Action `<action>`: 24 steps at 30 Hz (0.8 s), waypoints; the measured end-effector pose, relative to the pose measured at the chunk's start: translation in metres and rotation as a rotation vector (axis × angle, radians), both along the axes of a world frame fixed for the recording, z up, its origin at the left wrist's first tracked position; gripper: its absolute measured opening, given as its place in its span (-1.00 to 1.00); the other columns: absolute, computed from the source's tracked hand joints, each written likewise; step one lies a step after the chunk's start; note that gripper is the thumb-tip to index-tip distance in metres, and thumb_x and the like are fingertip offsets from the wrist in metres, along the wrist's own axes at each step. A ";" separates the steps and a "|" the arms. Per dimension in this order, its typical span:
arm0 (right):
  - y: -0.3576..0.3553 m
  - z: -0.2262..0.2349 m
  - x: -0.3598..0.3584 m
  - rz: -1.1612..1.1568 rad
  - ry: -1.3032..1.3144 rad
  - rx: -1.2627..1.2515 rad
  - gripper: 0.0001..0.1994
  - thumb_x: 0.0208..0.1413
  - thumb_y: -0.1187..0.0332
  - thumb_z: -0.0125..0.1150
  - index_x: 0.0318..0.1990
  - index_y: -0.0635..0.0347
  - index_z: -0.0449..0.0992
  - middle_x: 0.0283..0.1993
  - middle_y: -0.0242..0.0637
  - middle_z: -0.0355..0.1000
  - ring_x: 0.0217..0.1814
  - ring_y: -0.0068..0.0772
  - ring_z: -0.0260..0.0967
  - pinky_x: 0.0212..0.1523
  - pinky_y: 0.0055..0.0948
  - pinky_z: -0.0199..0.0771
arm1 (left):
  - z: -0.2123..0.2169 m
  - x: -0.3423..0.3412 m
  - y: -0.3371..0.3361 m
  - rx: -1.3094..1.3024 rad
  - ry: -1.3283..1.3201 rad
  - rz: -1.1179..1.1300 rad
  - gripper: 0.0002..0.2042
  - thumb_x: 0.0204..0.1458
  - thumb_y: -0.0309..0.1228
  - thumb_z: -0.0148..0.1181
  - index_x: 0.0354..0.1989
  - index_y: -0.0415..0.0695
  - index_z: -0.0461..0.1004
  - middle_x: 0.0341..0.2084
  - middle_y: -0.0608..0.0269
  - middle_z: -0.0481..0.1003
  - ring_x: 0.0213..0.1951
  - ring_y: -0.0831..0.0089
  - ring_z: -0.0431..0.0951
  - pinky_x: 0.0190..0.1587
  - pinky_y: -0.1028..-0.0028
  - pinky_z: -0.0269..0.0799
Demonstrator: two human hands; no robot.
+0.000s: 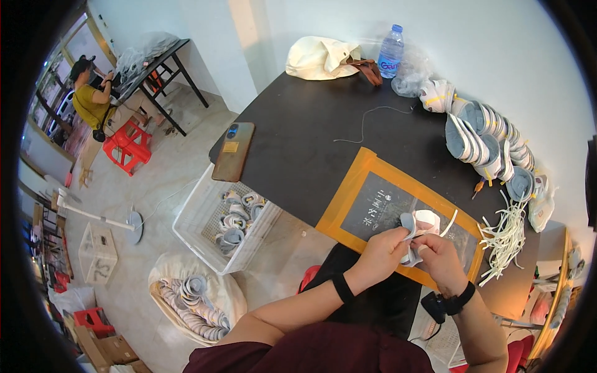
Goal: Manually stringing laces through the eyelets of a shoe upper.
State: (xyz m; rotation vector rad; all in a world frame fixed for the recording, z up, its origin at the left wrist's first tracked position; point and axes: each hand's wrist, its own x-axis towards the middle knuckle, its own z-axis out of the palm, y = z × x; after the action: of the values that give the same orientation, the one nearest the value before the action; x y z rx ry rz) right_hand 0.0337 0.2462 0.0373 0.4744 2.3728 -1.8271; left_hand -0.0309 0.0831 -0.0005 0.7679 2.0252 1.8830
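Observation:
Both hands meet over an orange-taped dark board (346, 188) at the table's near edge. Between them is a small grey-and-pinkish-white fabric piece (426, 219), which looks like a shoe upper, with a thin white strip (449, 222) sticking out of it. My left hand (384, 250) pinches its left side. The fingers of my right hand (443, 260) are closed on its near side, thumb bent inward; the fingertips partly hide the piece. Right of the board lies a loose bundle of white strips (499, 239). Behind that, nested rows of similar shoe uppers (491, 124) curve along the table edge.
On the dark table (292, 137) are a phone (234, 152), a cream bag (320, 59), a water bottle (390, 53) and a plastic bag (411, 71). Left below stand a white crate (205, 227) and a cloth sack (231, 292) holding more uppers. A person (93, 99) sits far left.

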 end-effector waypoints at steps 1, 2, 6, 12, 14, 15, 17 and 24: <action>-0.002 -0.006 -0.001 -0.030 0.011 0.017 -0.83 0.04 0.45 0.09 -0.21 0.14 0.54 -0.30 -0.08 0.54 -0.31 -0.05 0.51 -0.36 -0.24 0.49 | 0.002 -0.001 0.000 0.000 -0.029 -0.027 -0.85 0.12 -0.50 0.09 -0.18 -0.28 0.42 -0.40 -0.06 0.47 -0.31 0.05 0.53 -0.27 0.32 0.41; -0.005 -0.004 0.005 -0.039 0.010 0.018 -0.83 0.04 0.45 0.09 -0.21 0.14 0.54 -0.30 -0.08 0.54 -0.31 -0.05 0.51 -0.36 -0.24 0.49 | 0.003 -0.002 -0.001 0.001 -0.029 -0.036 -0.85 0.12 -0.50 0.09 -0.18 -0.28 0.42 -0.40 -0.06 0.47 -0.31 0.05 0.53 -0.27 0.32 0.41; -0.028 0.029 0.003 0.319 0.221 1.043 -0.88 0.00 0.45 0.11 -0.27 0.11 0.46 -0.42 -0.17 0.50 -0.37 -0.09 0.50 -0.39 -0.17 0.49 | 0.002 -0.005 -0.003 -0.022 0.009 -0.027 -0.85 0.12 -0.49 0.09 -0.16 -0.26 0.43 -0.39 -0.06 0.47 -0.31 0.12 0.55 -0.27 0.33 0.42; -0.017 -0.013 -0.010 0.113 0.180 0.487 -0.90 0.08 0.34 0.07 -0.30 0.13 0.41 -0.42 -0.12 0.49 -0.38 0.07 0.48 -0.36 -0.05 0.48 | 0.006 -0.004 -0.007 -0.021 -0.056 -0.069 -0.84 0.14 -0.45 0.11 -0.15 -0.23 0.47 -0.37 0.01 0.52 -0.30 0.32 0.57 -0.25 0.38 0.42; -0.028 0.000 -0.006 0.105 0.169 0.663 -0.89 0.09 0.35 0.06 -0.27 0.13 0.41 -0.43 -0.11 0.49 -0.38 0.07 0.48 -0.36 -0.06 0.48 | 0.017 -0.003 -0.008 0.000 -0.112 -0.037 -0.83 0.16 -0.43 0.11 -0.14 -0.24 0.48 -0.39 0.06 0.53 -0.33 0.44 0.53 -0.27 0.42 0.41; -0.032 0.007 -0.004 0.127 0.176 0.825 -0.88 0.10 0.35 0.05 -0.24 0.14 0.40 -0.43 -0.10 0.50 -0.38 0.07 0.49 -0.36 -0.06 0.49 | 0.016 -0.003 -0.007 -0.037 -0.067 -0.004 -0.83 0.17 -0.44 0.11 -0.14 -0.24 0.48 -0.41 0.08 0.53 -0.36 0.49 0.50 -0.28 0.44 0.40; -0.025 0.020 0.002 0.168 0.104 0.884 -0.87 0.10 0.35 0.05 -0.22 0.14 0.40 -0.42 -0.10 0.50 -0.37 0.06 0.49 -0.36 -0.07 0.49 | 0.016 0.000 -0.002 -0.021 -0.054 -0.014 -0.84 0.16 -0.44 0.11 -0.14 -0.24 0.48 -0.41 0.07 0.52 -0.36 0.47 0.50 -0.28 0.43 0.41; -0.017 0.102 0.064 0.323 0.023 0.863 -0.90 0.17 0.37 0.10 -0.24 0.17 0.37 -0.41 -0.16 0.48 -0.36 -0.07 0.50 -0.33 -0.18 0.48 | 0.008 -0.008 -0.006 0.185 -0.588 -0.106 -0.82 0.21 -0.44 0.10 -0.08 -0.22 0.50 -0.44 0.46 0.46 -0.44 0.76 0.36 -0.40 0.65 0.31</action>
State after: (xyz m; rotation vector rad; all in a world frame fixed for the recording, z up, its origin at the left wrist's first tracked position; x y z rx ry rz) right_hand 0.0979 0.2293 0.1391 0.1033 2.9370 -0.6221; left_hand -0.0391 0.0767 0.0079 0.2940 1.4390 1.9565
